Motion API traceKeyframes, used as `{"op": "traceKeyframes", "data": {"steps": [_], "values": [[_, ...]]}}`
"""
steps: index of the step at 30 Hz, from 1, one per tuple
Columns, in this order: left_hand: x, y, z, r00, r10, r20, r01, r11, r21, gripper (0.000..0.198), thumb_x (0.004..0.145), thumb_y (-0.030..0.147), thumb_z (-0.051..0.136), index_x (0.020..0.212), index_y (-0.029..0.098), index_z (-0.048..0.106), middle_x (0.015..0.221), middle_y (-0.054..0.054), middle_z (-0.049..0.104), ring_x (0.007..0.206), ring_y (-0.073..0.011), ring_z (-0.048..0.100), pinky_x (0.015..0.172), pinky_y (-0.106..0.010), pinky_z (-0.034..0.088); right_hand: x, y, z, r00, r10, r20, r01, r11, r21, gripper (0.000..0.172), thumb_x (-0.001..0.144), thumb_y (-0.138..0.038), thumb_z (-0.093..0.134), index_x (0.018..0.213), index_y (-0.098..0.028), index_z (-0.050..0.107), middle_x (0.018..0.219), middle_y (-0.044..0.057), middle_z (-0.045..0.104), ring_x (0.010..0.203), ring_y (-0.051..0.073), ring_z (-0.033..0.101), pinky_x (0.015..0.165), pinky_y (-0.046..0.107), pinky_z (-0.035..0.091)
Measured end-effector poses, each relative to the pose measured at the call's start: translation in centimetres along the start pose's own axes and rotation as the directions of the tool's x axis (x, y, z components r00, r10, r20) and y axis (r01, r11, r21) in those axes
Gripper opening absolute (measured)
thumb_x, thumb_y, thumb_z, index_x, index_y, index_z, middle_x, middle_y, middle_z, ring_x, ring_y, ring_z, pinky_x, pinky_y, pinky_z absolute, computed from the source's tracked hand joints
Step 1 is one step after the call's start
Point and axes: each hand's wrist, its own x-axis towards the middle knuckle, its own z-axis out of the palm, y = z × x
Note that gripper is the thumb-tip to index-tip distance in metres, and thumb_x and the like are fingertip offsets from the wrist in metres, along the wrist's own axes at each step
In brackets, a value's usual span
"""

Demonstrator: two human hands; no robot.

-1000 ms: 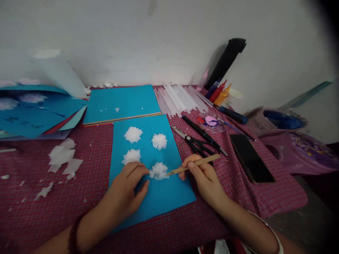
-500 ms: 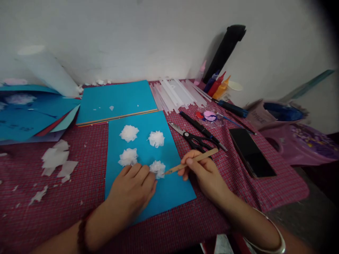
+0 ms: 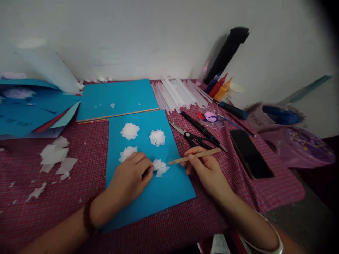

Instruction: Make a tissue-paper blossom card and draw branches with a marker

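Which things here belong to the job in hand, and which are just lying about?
In use:
- wooden stick, held in the right hand
- white paper puff at the stick's tip, beside the left hand
- blue sheet beneath it

Seemingly just lying about:
- scissors
- phone
- red bottle
- white strips

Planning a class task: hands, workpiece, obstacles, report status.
Left hand at ruffled white paper puff, front right of four. Right hand gripping flat tan wooden stick, tip at puff. Puff on blue rectangular paper sheet. Black-handled metal scissors beyond right hand.

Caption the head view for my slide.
Right hand points a wooden stick at a paper puff on blue card, left hand opposite.
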Motion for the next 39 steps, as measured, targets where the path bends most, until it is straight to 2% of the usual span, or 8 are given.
{"op": "traceKeyframes", "data": {"steps": [7,14,16,21,27,31,34,39], "values": [[0.0,-0.1,-0.1,1.0,0.025,0.003,-0.025,1.0,0.0,0.018,0.095,0.017,0.044,0.085,0.019,0.059,0.083,-0.004,0.06,0.082,-0.0209,0.058,0.069,-0.035,0.05,0.1,0.6,-0.8,0.997,0.023,-0.074,-0.016,0.995,0.098,0.022,0.089,-0.041,0.061,0.086,-0.02,0.056,0.064,-0.002,0.068,0.043,0.009,0.055,0.039,0.019,0.039],[0.8,1.0,-2.6,0.995,0.022,-0.096,-0.036,0.988,-0.147,0.024,0.085,0.008,0.043,0.096,0.021,0.06,0.101,-0.005,0.063,0.096,-0.0197,0.06,0.082,-0.035,0.052,0.1,0.2,-0.3,0.999,0.027,-0.039,-0.022,0.993,0.12,0.024,0.087,-0.043,0.063,0.083,-0.02,0.057,0.061,-0.002,0.068,0.041,0.009,0.053,0.039,0.019,0.038],[1.8,1.5,-2.6,0.999,0.02,-0.046,-0.029,0.982,-0.189,0.016,0.086,0.014,0.051,0.094,0.022,0.063,0.106,-0.006,0.062,0.1,-0.0223,0.059,0.086,-0.041,0.051,0.1,0.1,-0.2,0.999,0.02,-0.033,-0.015,0.992,0.124,0.025,0.087,-0.044,0.063,0.083,-0.02,0.056,0.061,-0.002,0.067,0.041,0.009,0.053,0.039,0.019,0.039],[4.7,1.7,-0.9,0.963,0.047,0.265,0.01,0.978,-0.21,0.01,0.076,0.016,0.07,0.083,0.022,0.07,0.125,-0.01,0.059,0.124,-0.0346,0.049,0.096,-0.061,0.046,0.0,0.0,-0.3,0.999,-0.027,-0.037,0.032,0.99,0.14,0.021,0.088,-0.041,0.063,0.084,-0.021,0.057,0.063,-0.002,0.067,0.043,0.009,0.055,0.042,0.02,0.041],[5.6,0.7,0.0,0.963,0.051,0.264,0.003,0.98,-0.199,0.019,0.084,0.014,0.065,0.066,0.021,0.069,0.122,-0.007,0.064,0.122,-0.0313,0.053,0.1,-0.06,0.044,-0.3,0.1,-0.9,0.981,-0.073,-0.181,0.115,0.965,0.234,0.014,0.093,-0.032,0.059,0.085,-0.022,0.06,0.065,-0.003,0.069,0.047,0.009,0.057,0.044,0.019,0.042],[5.1,-0.2,-1.6,0.982,0.034,0.186,-0.001,0.984,-0.177,0.014,0.092,0.022,0.058,0.091,0.021,0.072,0.118,-0.009,0.067,0.116,-0.0293,0.058,0.1,-0.058,0.045,-1.0,0.0,-0.8,0.995,-0.088,0.049,0.074,0.968,0.238,0.015,0.095,-0.034,0.059,0.087,-0.022,0.066,0.063,-0.002,0.068,0.051,0.01,0.059,0.05,0.021,0.047],[3.4,-1.0,-3.7,0.999,-0.013,0.035,0.018,0.989,-0.146,0.019,0.095,0.029,0.054,0.105,0.021,0.068,0.112,-0.007,0.068,0.106,-0.0251,0.063,0.093,-0.047,0.052,-1.6,-0.1,-0.4,0.957,-0.116,0.265,0.088,0.989,0.116,0.02,0.095,-0.036,0.058,0.088,-0.022,0.07,0.069,0.001,0.07,0.06,0.013,0.064,0.057,0.024,0.052],[-2.9,-1.6,-5.8,0.999,-0.05,-0.022,0.048,0.997,-0.057,0.017,0.097,0.031,0.049,0.104,0.027,0.063,0.102,0.0,0.069,0.093,-0.0158,0.067,0.081,-0.027,0.056,-1.5,0.4,0.1,0.943,-0.141,0.302,0.145,0.989,0.008,0.024,0.097,-0.038,0.054,0.089,-0.021,0.07,0.077,0.003,0.07,0.069,0.015,0.066,0.063,0.028,0.054]]}}
